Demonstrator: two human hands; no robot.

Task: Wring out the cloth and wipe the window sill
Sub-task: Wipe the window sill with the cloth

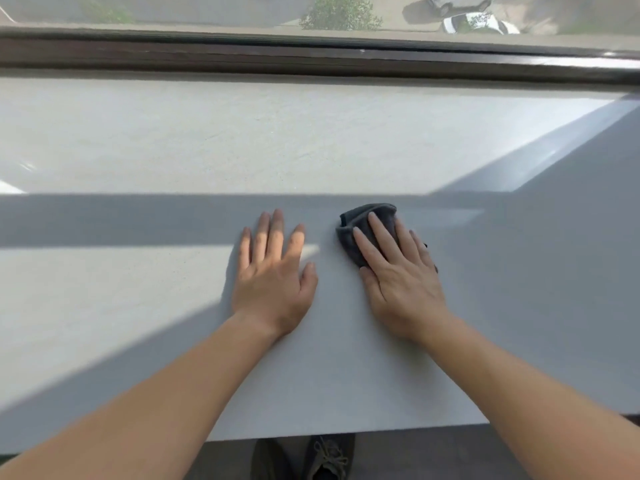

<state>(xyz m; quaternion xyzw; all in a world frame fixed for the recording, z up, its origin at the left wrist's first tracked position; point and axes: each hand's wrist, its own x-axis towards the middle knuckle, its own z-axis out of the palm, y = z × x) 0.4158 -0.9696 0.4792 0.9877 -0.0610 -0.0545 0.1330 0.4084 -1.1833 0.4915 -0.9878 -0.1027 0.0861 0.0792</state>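
A wide white window sill [173,143] fills the view, partly in sun and partly in shade. A dark grey cloth [353,221], bunched up, lies on the sill right of centre. My right hand [398,271] presses flat on top of the cloth, fingers spread over it, so only its far and left parts show. My left hand [273,275] rests flat on the bare sill just left of the cloth, fingers apart, holding nothing.
A dark brown window frame [311,60] runs along the far edge of the sill, with glass above it showing a street and parked cars. The sill's near edge [346,433] is by my body, with my shoe [327,459] on the floor below.
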